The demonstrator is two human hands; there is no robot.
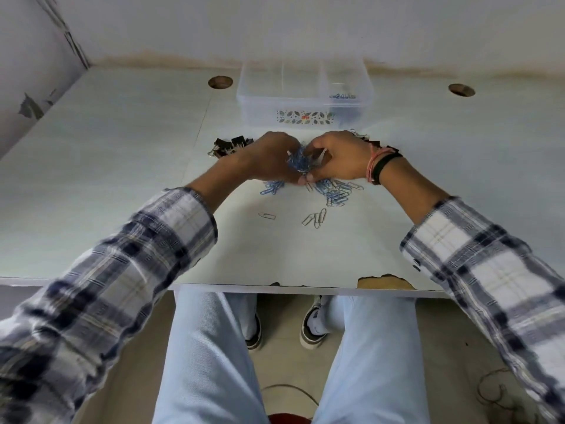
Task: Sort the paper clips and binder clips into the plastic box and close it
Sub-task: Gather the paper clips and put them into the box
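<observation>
My left hand and my right hand are cupped together around a bunch of blue and silver paper clips, lifted just above the table. More loose paper clips lie scattered below the hands, with a few silver ones nearer me. Black binder clips sit in a heap to the left of my left hand; others peek out behind my right wrist. The clear plastic box stands open at the back, with some blue clips in its right compartment.
The white table has two round cable holes at the back and a chipped front edge. A wall runs along the left and the back. My legs and shoes show under the table.
</observation>
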